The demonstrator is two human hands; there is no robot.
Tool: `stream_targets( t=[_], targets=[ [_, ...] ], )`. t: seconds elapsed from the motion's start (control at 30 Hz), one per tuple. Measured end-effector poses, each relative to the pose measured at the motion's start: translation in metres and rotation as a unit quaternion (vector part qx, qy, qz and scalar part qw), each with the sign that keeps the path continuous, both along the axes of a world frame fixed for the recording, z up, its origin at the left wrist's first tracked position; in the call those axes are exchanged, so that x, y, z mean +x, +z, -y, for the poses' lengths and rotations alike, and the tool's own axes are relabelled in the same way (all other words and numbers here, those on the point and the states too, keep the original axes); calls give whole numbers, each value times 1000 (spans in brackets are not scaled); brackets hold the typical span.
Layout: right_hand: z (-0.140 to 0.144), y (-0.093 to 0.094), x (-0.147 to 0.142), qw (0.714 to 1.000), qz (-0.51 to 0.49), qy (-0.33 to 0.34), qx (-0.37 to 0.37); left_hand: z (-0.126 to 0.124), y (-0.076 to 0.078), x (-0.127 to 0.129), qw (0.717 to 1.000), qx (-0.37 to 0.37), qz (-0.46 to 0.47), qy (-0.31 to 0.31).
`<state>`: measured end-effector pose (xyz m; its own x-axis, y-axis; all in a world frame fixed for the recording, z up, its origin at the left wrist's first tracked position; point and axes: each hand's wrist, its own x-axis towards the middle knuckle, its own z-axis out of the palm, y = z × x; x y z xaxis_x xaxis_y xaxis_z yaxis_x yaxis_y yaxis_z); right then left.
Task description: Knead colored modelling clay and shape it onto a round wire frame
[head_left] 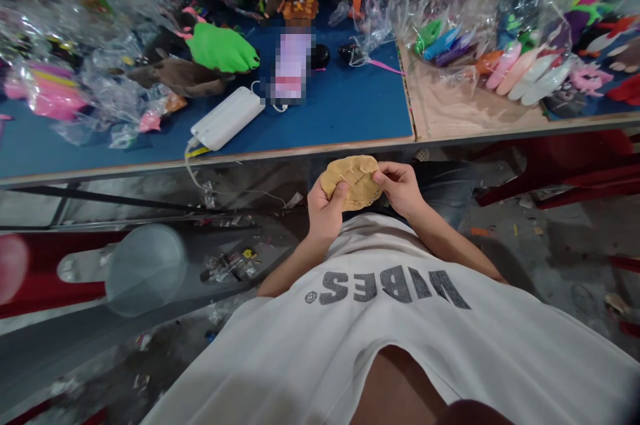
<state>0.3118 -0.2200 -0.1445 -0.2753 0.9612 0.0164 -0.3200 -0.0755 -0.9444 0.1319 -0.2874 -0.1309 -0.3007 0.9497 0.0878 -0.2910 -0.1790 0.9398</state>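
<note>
A flat, oval tan piece (356,190), soft-looking, is held between my hands in front of my lap, just below the table's front edge. A few thin, pale lines cross its face; I cannot tell whether they are pins or threads. Small dark marks run along its lower edge. My left hand (327,209) grips the left side, with the thumb lying on the face. At the right rim, my right hand (400,189) pinches with thumb and fingertips. Whether anything small sits in that pinch is not visible.
On the blue table (345,121) are a white power bank (227,119) with a cable, a blurred-out phone (293,66), a green soft figure (223,48) and many bagged colourful figures (525,68). A grey round-topped stool (145,268) and red chairs (565,165) stand around me.
</note>
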Motion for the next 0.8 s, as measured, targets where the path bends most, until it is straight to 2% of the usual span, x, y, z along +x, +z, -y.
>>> stream_targets(
  t=[0.1, 0.17, 0.27, 0.33, 0.43, 0.63, 0.73, 0.8],
  targets=[
    [1, -1, 1, 1000, -7, 12, -18, -2, 2, 3, 998, 3, 63, 4],
    [2, -4, 3, 996, -49, 56, -51, -4, 5, 4, 995, 11, 101, 15],
    [3, -9, 4, 984, -99, 122, -78, -5, 7, 4, 993, 18, 114, 37],
    [4, -11, 3, 983, -98, 135, -73, -6, 7, 4, 993, 20, 108, 46],
    [7, -10, -3, 988, -75, 110, -73, -5, 4, 6, 996, 11, 80, 48],
    [7, -4, -8, 999, -4, -1, -36, -1, 5, 5, 999, -7, 44, 13],
    [3, 2, -1, 999, 43, -5, -1, -3, 9, -7, 998, -2, 51, -42],
    [0, 5, 3, 999, 35, 9, -11, -8, 11, -15, 996, -8, 57, -63]
  ],
)
